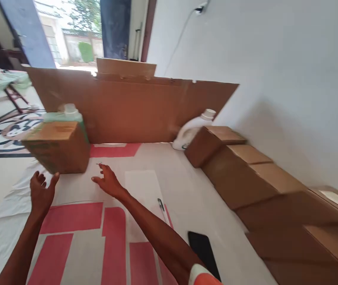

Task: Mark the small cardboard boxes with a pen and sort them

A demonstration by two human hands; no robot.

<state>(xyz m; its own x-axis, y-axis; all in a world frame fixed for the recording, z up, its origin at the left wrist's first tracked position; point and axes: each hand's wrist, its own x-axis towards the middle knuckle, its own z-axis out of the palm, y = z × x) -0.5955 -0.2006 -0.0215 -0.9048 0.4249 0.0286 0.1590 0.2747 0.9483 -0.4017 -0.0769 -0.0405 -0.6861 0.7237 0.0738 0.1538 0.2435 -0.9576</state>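
Note:
My left hand (42, 194) is open just in front of a brown cardboard box (59, 148), its thumb and fingers apart. To the right of that box, my right hand (109, 181) reaches over the sheet with fingers spread, also open. I see nothing held in either palm. A tiny pale thing shows by the right fingertips, too small to name. Under my right forearm lies a sheet of white paper (140, 186), with a pen (162, 206) along its right edge. A black phone (201, 245) rests nearer to me, partly covered by my sleeve.
A red-and-white sheet (114, 229) covers the surface. Behind the box stands a greenish jug (73, 113). An upright cardboard panel (133, 109) closes the far side, with a white jug (191, 130) before it. Several cardboard boxes (240, 174) line the right side along the wall.

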